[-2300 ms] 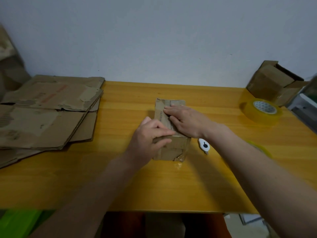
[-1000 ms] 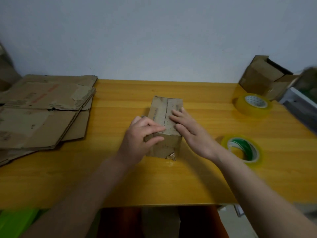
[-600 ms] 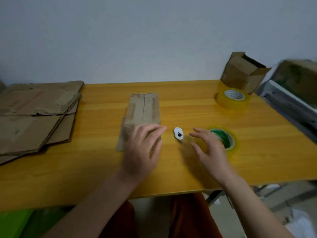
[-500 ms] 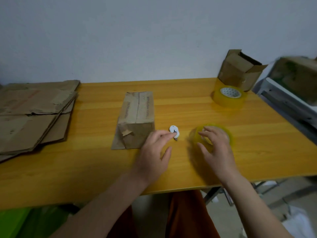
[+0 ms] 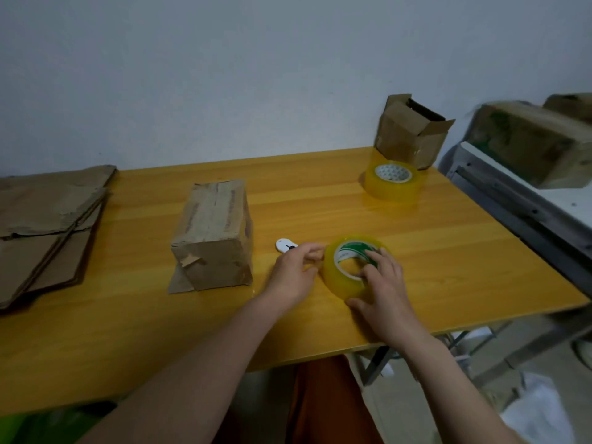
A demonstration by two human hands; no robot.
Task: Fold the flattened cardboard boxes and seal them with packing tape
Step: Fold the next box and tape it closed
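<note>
A folded brown cardboard box (image 5: 214,235) stands on the wooden table (image 5: 448,251), with a loose flap at its near bottom edge. Right of it lies a yellowish tape roll (image 5: 336,277) with a green-and-white core. My right hand (image 5: 384,283) grips this roll, fingers in the core and thumb at its near side. My left hand (image 5: 294,270) has curled fingertips pinching at the roll's left outer face. A small white cutter (image 5: 284,244) lies just beyond my left hand.
A second tape roll (image 5: 392,181) sits at the back right in front of an open cardboard box (image 5: 410,133). Several flattened boxes (image 5: 48,225) are stacked at the table's left end. A grey rack with more boxes (image 5: 528,145) stands right of the table.
Both hands left the folded box and moved right to the green-cored tape roll. My right hand took hold of it and tilted it up; my left hand passed the cutter to reach its side.
</note>
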